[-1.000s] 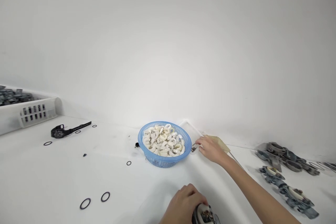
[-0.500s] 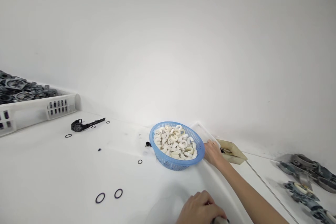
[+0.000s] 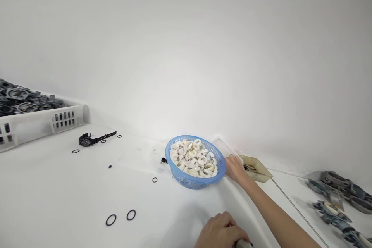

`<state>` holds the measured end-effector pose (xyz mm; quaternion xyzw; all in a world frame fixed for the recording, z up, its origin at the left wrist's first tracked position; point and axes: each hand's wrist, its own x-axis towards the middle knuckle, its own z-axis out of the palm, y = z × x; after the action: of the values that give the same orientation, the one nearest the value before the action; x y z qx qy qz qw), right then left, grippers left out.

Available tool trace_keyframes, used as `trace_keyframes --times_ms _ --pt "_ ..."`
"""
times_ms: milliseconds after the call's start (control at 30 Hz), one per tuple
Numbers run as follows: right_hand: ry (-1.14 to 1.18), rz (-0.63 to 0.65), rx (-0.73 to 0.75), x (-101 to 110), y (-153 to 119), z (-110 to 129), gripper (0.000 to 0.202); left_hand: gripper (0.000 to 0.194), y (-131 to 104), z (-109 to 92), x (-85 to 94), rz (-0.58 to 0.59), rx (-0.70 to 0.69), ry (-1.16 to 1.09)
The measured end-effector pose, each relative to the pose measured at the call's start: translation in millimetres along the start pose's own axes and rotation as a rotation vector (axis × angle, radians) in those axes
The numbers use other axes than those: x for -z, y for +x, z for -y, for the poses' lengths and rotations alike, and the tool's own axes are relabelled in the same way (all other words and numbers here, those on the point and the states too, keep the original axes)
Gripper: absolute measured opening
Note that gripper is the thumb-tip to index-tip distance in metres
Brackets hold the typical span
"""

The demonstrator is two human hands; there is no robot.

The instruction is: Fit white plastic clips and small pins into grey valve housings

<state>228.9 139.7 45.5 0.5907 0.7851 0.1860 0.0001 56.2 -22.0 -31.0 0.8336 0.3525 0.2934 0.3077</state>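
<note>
A blue basket filled with white rings stands near the wall, right of the middle. Just to its right, my right hand reaches into a white tray; its fingers are bent and partly hidden by the basket and the tray, so what they hold does not show. At the bottom edge, my left hand is closed round a grey part, of which only the end is visible.
On the left is a white crate of grey parts. A black watch and several black rings lie on the table. A beige container stands beyond my right hand; grey clamp-like parts lie at the far right.
</note>
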Motion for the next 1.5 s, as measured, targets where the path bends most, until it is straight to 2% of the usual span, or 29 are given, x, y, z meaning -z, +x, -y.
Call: trace_keyframes --times_ms 167,233,267,400,533,633,733,867,967,1100,1300,1500 --pt "0.022 0.005 0.043 2 -7 -6 0.016 0.030 -2 2 3.8 0.027 -0.044 0.008" --pt "0.069 -0.005 0.060 7 -13 -10 0.006 0.033 -3 2 6.7 0.038 -0.067 0.009" --pt "0.100 -0.016 0.068 11 -18 -12 0.009 0.035 -4 2 8.8 0.045 -0.076 0.007" --pt "0.274 -0.095 0.092 34 -47 -21 0.048 0.054 -10 -10 22.7 0.065 -0.086 -0.023" --pt "0.486 -0.163 0.068 51 -95 -28 0.040 0.054 -17 -33 40.3 0.049 -0.021 -0.097" --pt "0.878 -0.149 -0.014 56 -136 -24 0.029 0.052 -22 -50 51.3 0.065 0.033 -0.148" --pt "1.439 0.003 -0.118 57 -170 -11 0.026 0.049 -23 -61 59.4 0.097 0.101 -0.186" --pt "1.772 0.138 -0.188 54 -194 8 0.020 0.045 -19 -62 63.3 0.159 0.108 -0.173" --pt "1.828 0.156 -0.218 48 -197 17 0.020 0.044 -16 -53 61.0 0.186 0.037 -0.135" --pt "1.812 0.152 -0.272 40 -196 26 0.022 0.042 -17 -47 57.0 0.128 -0.027 -0.115" --pt "1.814 0.122 -0.247 40 -197 35 0.021 0.036 -22 -58 57.7 0.100 0.024 -0.129" --pt "1.845 0.172 -0.258 41 -198 34 0.018 0.033 -22 -63 59.6 0.107 0.020 -0.095"
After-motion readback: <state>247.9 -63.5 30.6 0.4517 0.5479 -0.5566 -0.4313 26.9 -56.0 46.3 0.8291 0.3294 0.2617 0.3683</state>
